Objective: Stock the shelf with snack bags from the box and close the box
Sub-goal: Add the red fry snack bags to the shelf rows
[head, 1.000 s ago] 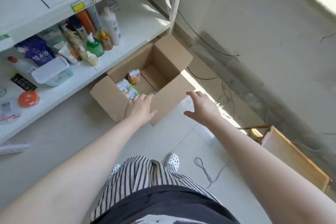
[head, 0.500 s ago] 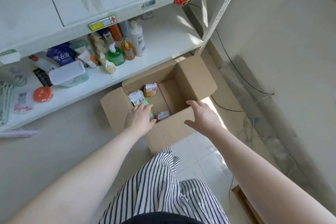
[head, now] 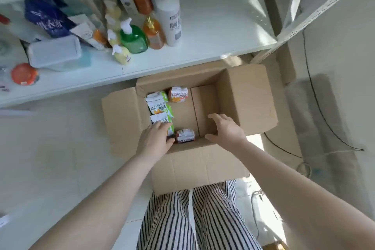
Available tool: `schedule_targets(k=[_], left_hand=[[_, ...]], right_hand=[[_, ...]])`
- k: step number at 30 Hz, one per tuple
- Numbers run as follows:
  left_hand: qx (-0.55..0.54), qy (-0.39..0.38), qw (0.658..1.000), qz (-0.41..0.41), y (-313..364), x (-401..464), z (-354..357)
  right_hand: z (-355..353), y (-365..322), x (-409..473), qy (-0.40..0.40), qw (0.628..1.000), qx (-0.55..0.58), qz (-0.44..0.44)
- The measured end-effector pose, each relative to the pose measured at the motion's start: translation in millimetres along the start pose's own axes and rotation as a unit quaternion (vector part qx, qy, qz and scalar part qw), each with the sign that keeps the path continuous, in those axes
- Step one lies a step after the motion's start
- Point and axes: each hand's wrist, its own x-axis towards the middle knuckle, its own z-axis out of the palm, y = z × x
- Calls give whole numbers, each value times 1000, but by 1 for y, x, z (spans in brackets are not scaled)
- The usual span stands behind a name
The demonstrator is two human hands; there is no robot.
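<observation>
The cardboard box (head: pixel 233 95) sits on the floor in the middle of the frame, right against the white shelf (head: pixel 213 32), probably so each bag has only a short way to go, and its flaps are folded outward to leave the inside open. Four snack bags (head: pixel 157 103) lie along its left side. The left hand (head: pixel 155 140) reaches in with fingers resting on the nearest green bag, not visibly curled round it. The right hand (head: pixel 226 131) hovers spread over the box's bare right half, holding nothing.
</observation>
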Motion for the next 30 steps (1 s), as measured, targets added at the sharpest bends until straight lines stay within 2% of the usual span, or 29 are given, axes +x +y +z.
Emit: schedule_targets(k=[6, 11, 14, 17, 21, 24, 30], left_hand=[[-81, -33, 996, -36, -28, 96, 131], [-144, -126, 979, -76, -57, 160, 234], [-180, -144, 970, -76, -67, 180, 271], [-201, -131, 968, -73, -72, 191, 291], [-281, -68, 951, -107, -74, 203, 298], [-354, -48, 924, -136, -75, 216, 295], [-476, -88, 857, -175, -69, 241, 270]], right_hand=[[93, 40, 130, -65, 997, -28, -22], [177, 62, 214, -203, 977, -62, -22], [211, 72, 245, -236, 970, -55, -18], [232, 79, 264, -249, 968, -24, -20], [239, 82, 282, -231, 971, 65, -3], [241, 88, 292, -198, 974, 112, 18], [233, 101, 292, -196, 953, 231, 20]])
